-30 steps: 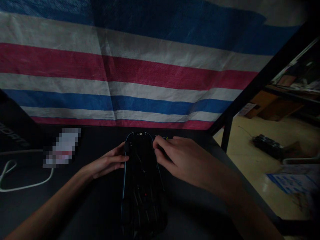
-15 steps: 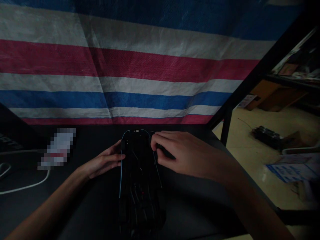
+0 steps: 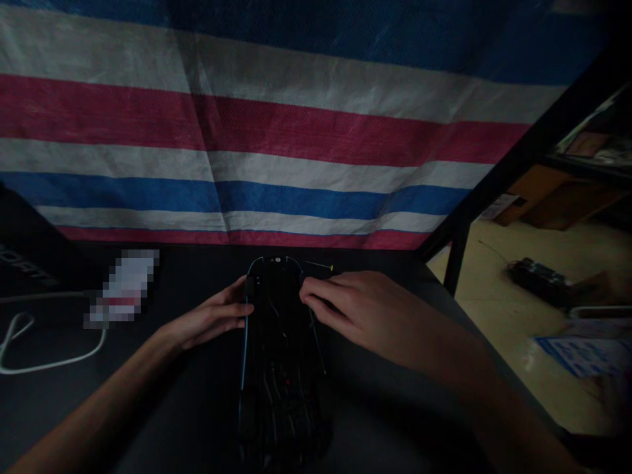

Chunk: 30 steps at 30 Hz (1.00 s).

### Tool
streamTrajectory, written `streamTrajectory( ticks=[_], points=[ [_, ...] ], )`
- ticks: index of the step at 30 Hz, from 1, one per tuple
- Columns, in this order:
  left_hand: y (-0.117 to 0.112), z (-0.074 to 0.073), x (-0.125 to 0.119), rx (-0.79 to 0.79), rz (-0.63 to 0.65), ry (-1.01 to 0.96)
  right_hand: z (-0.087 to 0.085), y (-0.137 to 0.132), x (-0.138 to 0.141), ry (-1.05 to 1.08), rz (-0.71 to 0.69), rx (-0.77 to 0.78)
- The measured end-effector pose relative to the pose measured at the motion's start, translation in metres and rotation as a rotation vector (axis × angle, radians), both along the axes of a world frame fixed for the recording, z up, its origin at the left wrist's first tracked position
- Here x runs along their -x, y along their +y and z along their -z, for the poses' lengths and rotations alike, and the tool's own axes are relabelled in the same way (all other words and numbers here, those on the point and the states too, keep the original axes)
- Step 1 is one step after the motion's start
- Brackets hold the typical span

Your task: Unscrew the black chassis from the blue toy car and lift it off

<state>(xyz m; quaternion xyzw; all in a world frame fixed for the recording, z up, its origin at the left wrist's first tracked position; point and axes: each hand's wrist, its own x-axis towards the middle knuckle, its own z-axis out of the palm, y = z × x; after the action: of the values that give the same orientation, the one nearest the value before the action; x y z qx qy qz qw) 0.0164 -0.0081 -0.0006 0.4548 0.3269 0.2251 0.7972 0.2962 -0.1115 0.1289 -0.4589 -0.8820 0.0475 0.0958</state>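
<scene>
A dark toy car (image 3: 279,329) with thin light-blue edges lies lengthwise on the black table, its underside seemingly up. My left hand (image 3: 212,316) grips its left side near the far end, thumb on the edge and fingers against the flank. Opposite, the fingers of my right hand (image 3: 355,306) are pinched together at the car's far right corner. Whatever they pinch is hidden by the fingers and the dark. Past that hand a thin rod with a yellow tip (image 3: 332,268) sticks out to the right from the car's far end.
On the left of the table (image 3: 197,388) lies a blurred-out pale object (image 3: 126,286) with a white cable (image 3: 59,365). A striped tarp (image 3: 296,145) hangs behind. Right of the table edge, a dark object (image 3: 538,276) and boxes (image 3: 582,197) sit on the floor.
The view has shifted slightly, moving everything a little to the right. My right hand has come lower along the car's side, and the yellow-tipped rod now shows. My left hand keeps its hold.
</scene>
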Motion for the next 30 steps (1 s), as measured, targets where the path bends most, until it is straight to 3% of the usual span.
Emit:
streamTrajectory(
  ticks=[3, 6, 9, 15, 21, 25, 30],
  points=[
    [-0.0003, -0.0007, -0.0003, -0.019, 0.014, -0.024, -0.0019, -0.0015, 0.0028, 0.001, 0.061, -0.005],
    [0.0002, -0.001, -0.0008, -0.03, 0.009, -0.028, -0.002, -0.002, 0.0025, 0.099, 0.005, 0.027],
    [0.0013, 0.0, -0.0007, -0.028, 0.012, 0.001, 0.0008, -0.0012, 0.0003, 0.069, -0.039, 0.024],
    [0.0022, 0.0019, 0.0005, -0.026, 0.023, -0.028, 0.0032, -0.002, 0.0041, -0.057, 0.091, -0.067],
    [0.0009, -0.001, -0.0014, -0.019, 0.019, -0.015, 0.0021, -0.0007, 0.0001, -0.001, -0.066, -0.074],
    [-0.0003, -0.0022, -0.0031, -0.002, 0.006, -0.022, 0.0044, 0.0008, 0.0028, -0.143, 0.062, -0.102],
    [-0.0015, -0.004, -0.0041, -0.001, -0.009, 0.009, 0.0026, -0.0008, 0.0013, 0.014, 0.056, -0.071]
  ],
)
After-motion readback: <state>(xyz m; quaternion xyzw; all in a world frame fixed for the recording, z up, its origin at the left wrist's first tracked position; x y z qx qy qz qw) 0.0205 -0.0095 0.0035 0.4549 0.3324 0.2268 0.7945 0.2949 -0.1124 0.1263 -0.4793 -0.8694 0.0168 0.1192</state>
